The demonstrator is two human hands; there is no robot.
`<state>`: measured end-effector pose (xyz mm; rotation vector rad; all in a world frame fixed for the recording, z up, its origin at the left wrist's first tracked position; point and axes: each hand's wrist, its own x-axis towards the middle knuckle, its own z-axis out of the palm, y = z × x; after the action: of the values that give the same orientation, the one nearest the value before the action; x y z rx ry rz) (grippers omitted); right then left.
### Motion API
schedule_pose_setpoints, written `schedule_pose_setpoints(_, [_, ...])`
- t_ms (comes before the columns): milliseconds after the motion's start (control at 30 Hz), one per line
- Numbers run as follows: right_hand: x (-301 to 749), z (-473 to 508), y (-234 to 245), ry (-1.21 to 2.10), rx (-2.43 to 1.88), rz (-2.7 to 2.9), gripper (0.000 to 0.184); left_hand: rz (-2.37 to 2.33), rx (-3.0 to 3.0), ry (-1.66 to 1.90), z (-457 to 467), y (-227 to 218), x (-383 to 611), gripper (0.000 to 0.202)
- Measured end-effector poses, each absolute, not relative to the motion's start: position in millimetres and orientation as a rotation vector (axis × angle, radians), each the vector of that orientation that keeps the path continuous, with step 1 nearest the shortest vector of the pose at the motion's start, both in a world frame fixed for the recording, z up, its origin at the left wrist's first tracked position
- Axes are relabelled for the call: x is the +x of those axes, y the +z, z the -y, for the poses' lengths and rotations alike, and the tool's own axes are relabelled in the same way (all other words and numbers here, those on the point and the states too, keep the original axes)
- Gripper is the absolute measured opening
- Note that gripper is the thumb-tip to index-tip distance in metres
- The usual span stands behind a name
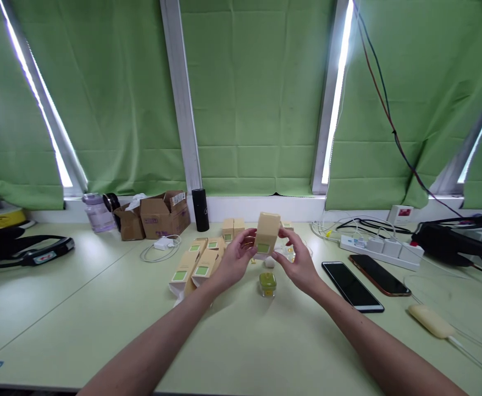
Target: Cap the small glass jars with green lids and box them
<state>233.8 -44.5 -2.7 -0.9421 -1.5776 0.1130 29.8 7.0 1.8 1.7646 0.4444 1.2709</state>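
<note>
Between my two hands a small kraft cardboard box (267,230) with a green label is held up over the table. My left hand (236,257) grips its left side, and my right hand (296,260) has its fingers at the right side and lower edge. Just below stands a small clear jar with a green lid (267,281). A small white round thing (269,262) sits behind the jar. Left of my hands lie several similar kraft boxes (186,268) with green labels, and more boxes (233,227) stand behind them.
Two phones (353,286) (378,274) and a cream-coloured power bank (431,320) lie at right, before a white power strip (381,250) with cables. At the back left are open cardboard boxes (162,214), a black tumbler (200,210), a purple bottle (99,212) and a white charger (164,243).
</note>
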Motion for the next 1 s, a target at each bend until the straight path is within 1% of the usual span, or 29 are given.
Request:
schedule_pose_setpoints(67, [235, 47, -8, 0.092, -0.920, 1.613, 0.041, -0.424, 1.929, 1.295, -1, -2, 28, 0.043])
schedule_pose_setpoints(133, [235, 52, -11, 0.041, -0.887, 1.641, 0.041, -0.429, 2.130, 1.374, 3, -6, 26, 0.045])
schedule_pose_setpoints(267, [234, 62, -12, -0.175, -0.795, 1.727, 0.057, -0.447, 2.531, 1.635, 6, -15, 21, 0.054])
schedule_pose_setpoints(367, [232, 67, -14, -0.396, -0.724, 1.811, 0.063, -0.418, 2.692, 1.836, 7, -20, 20, 0.054])
schedule_pose_setpoints(467, [230, 67, -16, -0.550, -0.690, 1.851, 0.060, -0.419, 2.813, 1.937, 11, -22, 19, 0.049])
schedule_pose_setpoints(567, [230, 65, -18, -0.626, -0.685, 1.844, 0.055, -0.438, 2.875, 2.013, 15, -20, 18, 0.041])
schedule_pose_setpoints(667, [231, 63, -21, -0.676, -0.664, 1.858, 0.051, -0.419, 2.896, 2.051, 17, -17, 16, 0.036])
schedule_pose_setpoints(800, [234, 61, -27, -0.644, -0.712, 1.900, 0.054, -0.425, 2.896, 2.018, 17, -17, 12, 0.035])
schedule_pose_setpoints(1000, [234, 62, -31, -0.499, -0.771, 1.906, 0.056, -0.465, 2.875, 1.915, 17, -18, 11, 0.044])
